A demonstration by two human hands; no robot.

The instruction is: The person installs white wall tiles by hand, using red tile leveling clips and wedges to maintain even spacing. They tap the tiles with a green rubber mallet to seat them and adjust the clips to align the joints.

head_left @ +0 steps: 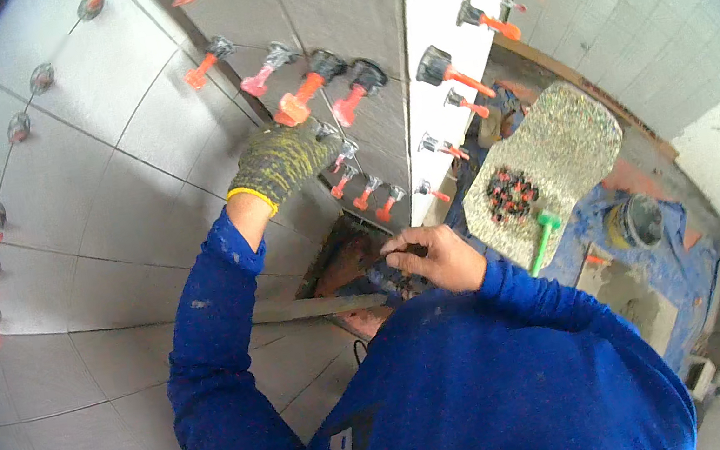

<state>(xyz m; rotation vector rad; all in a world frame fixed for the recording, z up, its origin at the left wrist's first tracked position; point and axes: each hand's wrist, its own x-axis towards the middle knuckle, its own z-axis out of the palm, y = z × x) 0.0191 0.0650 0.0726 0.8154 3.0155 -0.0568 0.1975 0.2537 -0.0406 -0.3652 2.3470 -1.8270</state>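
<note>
My left hand (283,164), in a dark green-and-yellow knit glove, is up at the grey wall tile (334,3). Its fingers bend in among the tile levelers (369,191), closed at one with a dark cap; the fingertips are partly hidden. These levelers have dark caps and red or orange handles, and stand in rows along the tile joints. Lower and to the right, my bare right hand (442,257) is in front of my chest. Thumb and fingers are pinched together around something small and dark that I cannot make out.
Behind my right arm, a speckled slab (566,131) carries a pile of red and black pieces (512,193) and a green mallet (546,238). A bucket (635,222) stands on a blue sheet (692,267). A pale bar (317,307) crosses below my hands.
</note>
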